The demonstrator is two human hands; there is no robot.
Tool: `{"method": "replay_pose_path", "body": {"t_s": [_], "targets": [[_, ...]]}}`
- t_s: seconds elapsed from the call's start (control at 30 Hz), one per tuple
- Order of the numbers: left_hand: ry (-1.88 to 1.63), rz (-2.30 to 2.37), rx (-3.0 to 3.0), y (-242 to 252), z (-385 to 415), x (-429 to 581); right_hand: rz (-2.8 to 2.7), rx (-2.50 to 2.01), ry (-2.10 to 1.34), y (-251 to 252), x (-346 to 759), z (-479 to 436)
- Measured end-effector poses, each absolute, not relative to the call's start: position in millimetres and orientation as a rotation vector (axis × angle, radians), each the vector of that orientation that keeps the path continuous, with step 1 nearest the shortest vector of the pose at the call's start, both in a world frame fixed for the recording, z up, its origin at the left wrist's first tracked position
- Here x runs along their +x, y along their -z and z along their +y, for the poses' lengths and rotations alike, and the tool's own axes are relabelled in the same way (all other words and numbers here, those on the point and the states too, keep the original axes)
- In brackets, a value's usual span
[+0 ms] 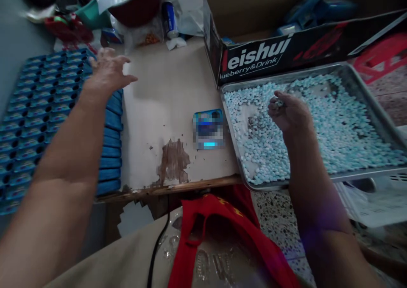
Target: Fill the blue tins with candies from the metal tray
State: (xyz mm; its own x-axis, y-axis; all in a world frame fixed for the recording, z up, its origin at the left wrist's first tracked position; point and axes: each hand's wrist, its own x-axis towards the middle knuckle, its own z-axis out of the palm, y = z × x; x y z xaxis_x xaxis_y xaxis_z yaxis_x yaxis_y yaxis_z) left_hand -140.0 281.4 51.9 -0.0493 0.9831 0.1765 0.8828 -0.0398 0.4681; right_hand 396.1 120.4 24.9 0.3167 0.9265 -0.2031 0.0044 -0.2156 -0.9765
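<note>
My left hand [106, 69] is open, its fingers and thumb spread apart. It hovers at the far right edge of the rows of blue plastic cases [41, 105], which show dark round holes and small labels. My right hand [292, 110] is over a metal tray [235, 152], its fingers curled around a few small pellets. Many pale blue and white pellets [337, 131] cover the tray, with some bare patches at the left and back. Between my hands, on the table, lies a small blue-rimmed item [208, 129], its face pixelated.
Behind the tray stands an open black carton [254, 54] with blue objects inside. A blue can [170, 20], a dark red bowl [136, 6] and a green bowl [93, 14] crowd the table's far end. The wooden table [152, 105] has a worn brown patch near its front edge.
</note>
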Motion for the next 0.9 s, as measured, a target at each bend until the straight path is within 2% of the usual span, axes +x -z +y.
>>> {"method": "replay_pose_path", "body": {"t_s": [0.13,0.3,0.4,0.53,0.67,0.9], "targets": [[-0.761,1.910,1.888,-21.0,277.6,-76.2,-0.507,-1.498,-1.402,-27.0,394.2,117.6],[-1.035,1.770,1.775,39.8,224.6,-4.0,-0.603,-1.481,-1.430,-18.6,379.8,106.1],[-1.134,1.730,1.716,59.6,186.7,15.6,-0.712,-1.457,-1.502,-14.0,365.2,102.7],[-1.258,1.450,1.695,55.7,149.0,24.3,-0.738,-1.314,-1.627,-20.8,349.7,110.5],[-1.138,1.070,1.687,46.7,124.0,38.3,-0.626,-1.199,-1.607,-32.0,337.1,124.8],[-1.093,1.257,1.880,23.2,107.9,90.7,-0.807,-1.176,-1.389,-32.0,326.5,125.8]]}}
